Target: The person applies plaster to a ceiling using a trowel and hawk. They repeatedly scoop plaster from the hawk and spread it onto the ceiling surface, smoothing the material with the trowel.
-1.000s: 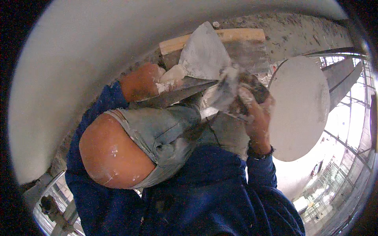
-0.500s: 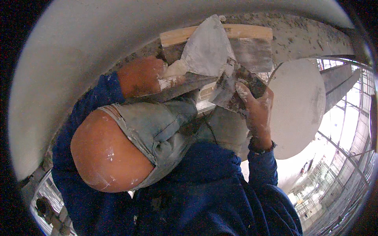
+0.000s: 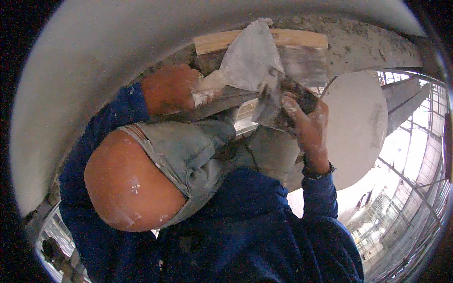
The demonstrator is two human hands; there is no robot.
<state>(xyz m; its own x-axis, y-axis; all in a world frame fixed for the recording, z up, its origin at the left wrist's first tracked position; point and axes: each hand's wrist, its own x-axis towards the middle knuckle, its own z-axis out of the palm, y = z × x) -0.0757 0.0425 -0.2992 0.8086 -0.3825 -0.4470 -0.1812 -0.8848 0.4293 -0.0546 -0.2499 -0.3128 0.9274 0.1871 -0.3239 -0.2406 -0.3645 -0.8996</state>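
Head view: left hand point(image 3: 172, 89) closed round the handle of a trowel point(image 3: 252, 59); blade triangular, flat, smeared chalky white. Right hand point(image 3: 310, 125) pinches a grey, crusted scraper point(image 3: 268, 107) at the blade's near corner; contact unclear. Beyond: dark scuffed board point(image 3: 306, 66), pale wooden edge. Torn jeans point(image 3: 172, 151), frayed weave, below.

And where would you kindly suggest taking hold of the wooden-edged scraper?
Probably the wooden-edged scraper is best gripped by the right part of its wooden strip, coming from the far right: the strip lines its far edge and is uncovered there, while the triangular blade crosses further left.
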